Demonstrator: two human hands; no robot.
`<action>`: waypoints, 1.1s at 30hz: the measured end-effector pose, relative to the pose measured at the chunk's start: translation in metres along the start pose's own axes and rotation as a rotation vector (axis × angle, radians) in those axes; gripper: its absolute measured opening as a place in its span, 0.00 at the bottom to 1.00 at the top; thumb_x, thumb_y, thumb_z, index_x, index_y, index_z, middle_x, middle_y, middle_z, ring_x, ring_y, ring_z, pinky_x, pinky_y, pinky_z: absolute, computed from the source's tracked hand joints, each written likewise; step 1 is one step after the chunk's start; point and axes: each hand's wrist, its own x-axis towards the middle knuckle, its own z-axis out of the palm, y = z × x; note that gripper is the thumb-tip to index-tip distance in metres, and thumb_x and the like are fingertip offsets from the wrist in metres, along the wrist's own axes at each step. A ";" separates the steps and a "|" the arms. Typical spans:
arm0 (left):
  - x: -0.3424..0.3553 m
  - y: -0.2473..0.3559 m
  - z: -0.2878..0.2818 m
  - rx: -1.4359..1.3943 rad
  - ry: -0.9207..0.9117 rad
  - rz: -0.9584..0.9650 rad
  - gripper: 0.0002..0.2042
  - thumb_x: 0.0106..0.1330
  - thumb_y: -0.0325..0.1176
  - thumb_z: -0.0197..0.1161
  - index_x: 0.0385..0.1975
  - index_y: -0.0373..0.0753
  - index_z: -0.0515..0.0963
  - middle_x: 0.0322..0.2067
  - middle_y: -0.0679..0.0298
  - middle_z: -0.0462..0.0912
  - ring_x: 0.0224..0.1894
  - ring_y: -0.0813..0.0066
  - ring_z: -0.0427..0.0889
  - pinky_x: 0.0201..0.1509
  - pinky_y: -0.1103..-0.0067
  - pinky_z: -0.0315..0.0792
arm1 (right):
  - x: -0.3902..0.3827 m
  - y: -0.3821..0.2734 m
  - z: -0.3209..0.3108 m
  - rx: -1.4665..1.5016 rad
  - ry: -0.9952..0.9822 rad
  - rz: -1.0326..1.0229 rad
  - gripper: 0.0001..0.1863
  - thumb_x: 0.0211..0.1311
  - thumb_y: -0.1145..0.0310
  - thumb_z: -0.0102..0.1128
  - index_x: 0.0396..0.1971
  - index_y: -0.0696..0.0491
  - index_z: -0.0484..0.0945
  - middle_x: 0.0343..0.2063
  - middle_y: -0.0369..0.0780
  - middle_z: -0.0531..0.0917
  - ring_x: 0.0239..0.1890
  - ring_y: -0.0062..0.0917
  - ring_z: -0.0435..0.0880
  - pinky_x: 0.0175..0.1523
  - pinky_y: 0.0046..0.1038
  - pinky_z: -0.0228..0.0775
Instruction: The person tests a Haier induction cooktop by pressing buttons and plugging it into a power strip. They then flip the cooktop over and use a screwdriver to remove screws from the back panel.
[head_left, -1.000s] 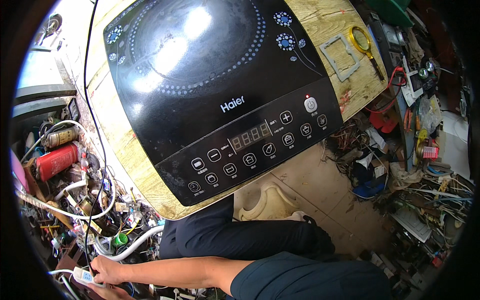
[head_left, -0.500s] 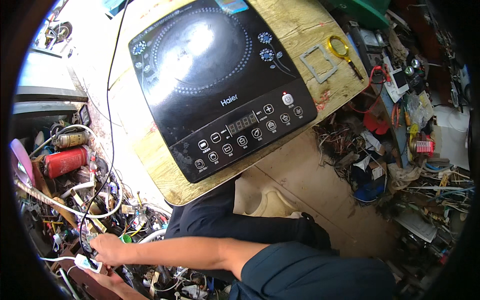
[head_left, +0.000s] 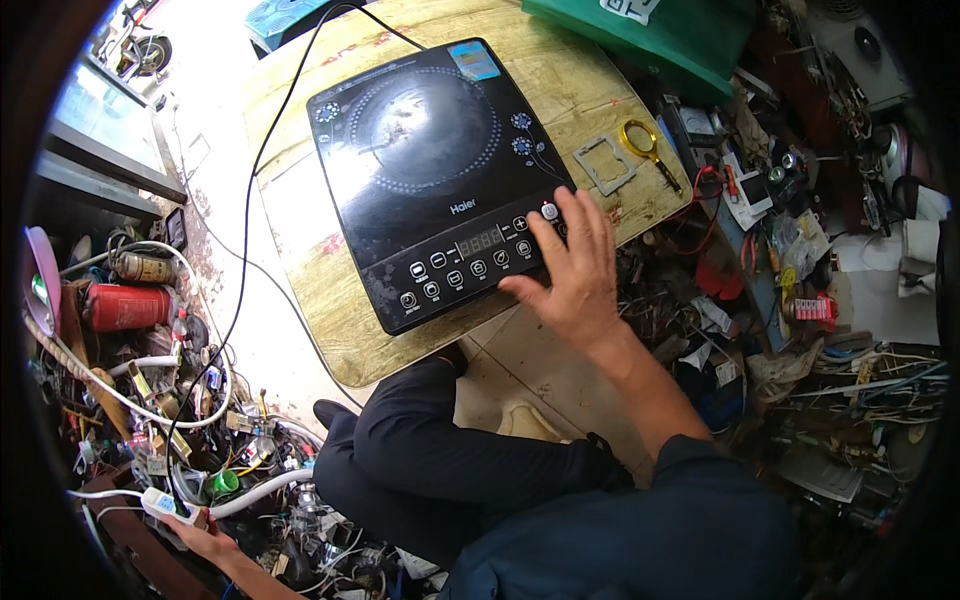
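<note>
A black induction cooker (head_left: 410, 190) with a glossy top and blue flower patterns lies on a wood-patterned table. My right hand (head_left: 578, 275) is over its lower right corner, fingers spread and holding nothing. The fingertips are close to the power button (head_left: 549, 211), which has a small red light beside it; whether they touch the panel I cannot tell. At the lower left, my left hand (head_left: 207, 540) grips a white power strip (head_left: 172, 507). A black cord (head_left: 236, 300) runs from the cooker's far edge down toward the strip.
A yellow-rimmed magnifying glass (head_left: 640, 140) and a grey square frame (head_left: 604, 165) lie on the table (head_left: 345, 350), right of the cooker. Heaped parts and cables flank both sides, with a red cylinder (head_left: 128, 307) at left. A green bag (head_left: 660, 40) stands far right.
My right hand has moved from beside the power strip up to the cooker's control panel. My left hand still holds the strip. The view has shifted, showing more of the table's far side.
</note>
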 end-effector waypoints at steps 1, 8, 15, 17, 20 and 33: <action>0.000 -0.002 0.001 -0.004 -0.010 -0.004 0.36 0.75 0.67 0.52 0.75 0.51 0.64 0.47 0.64 0.81 0.34 0.78 0.80 0.34 0.85 0.68 | -0.001 0.010 0.004 -0.045 -0.002 -0.008 0.43 0.64 0.33 0.60 0.61 0.59 0.79 0.69 0.57 0.67 0.73 0.56 0.61 0.73 0.58 0.55; 0.003 0.004 -0.014 -0.030 -0.021 0.000 0.36 0.75 0.66 0.53 0.74 0.50 0.65 0.47 0.63 0.81 0.36 0.77 0.79 0.37 0.83 0.67 | 0.008 0.011 0.002 -0.095 0.087 -0.033 0.41 0.66 0.32 0.58 0.53 0.61 0.83 0.66 0.56 0.73 0.70 0.55 0.66 0.70 0.56 0.58; -0.005 0.006 -0.011 -0.030 0.013 0.021 0.34 0.76 0.65 0.53 0.73 0.50 0.68 0.41 0.64 0.82 0.33 0.77 0.79 0.34 0.82 0.68 | 0.012 0.008 -0.001 -0.058 0.095 -0.022 0.41 0.67 0.33 0.57 0.50 0.63 0.84 0.64 0.55 0.76 0.67 0.53 0.70 0.69 0.54 0.59; -0.012 0.009 -0.007 -0.045 0.026 0.034 0.33 0.76 0.64 0.53 0.73 0.50 0.68 0.40 0.63 0.82 0.32 0.77 0.79 0.33 0.81 0.68 | 0.011 0.008 -0.002 -0.063 0.104 -0.019 0.41 0.67 0.32 0.57 0.49 0.63 0.84 0.63 0.55 0.77 0.67 0.52 0.70 0.69 0.55 0.59; -0.007 0.003 -0.009 -0.066 -0.019 0.018 0.32 0.76 0.63 0.54 0.73 0.50 0.68 0.43 0.65 0.82 0.32 0.77 0.79 0.34 0.82 0.69 | 0.008 0.008 -0.001 -0.083 0.092 -0.021 0.41 0.67 0.32 0.56 0.49 0.63 0.84 0.63 0.54 0.77 0.67 0.52 0.71 0.68 0.55 0.59; -0.013 0.006 -0.005 -0.147 -0.060 0.009 0.34 0.77 0.63 0.53 0.72 0.45 0.67 0.38 0.65 0.82 0.29 0.78 0.79 0.28 0.85 0.68 | 0.021 -0.009 -0.008 -0.049 0.058 0.011 0.33 0.60 0.41 0.69 0.47 0.60 0.85 0.63 0.51 0.77 0.66 0.49 0.72 0.66 0.55 0.62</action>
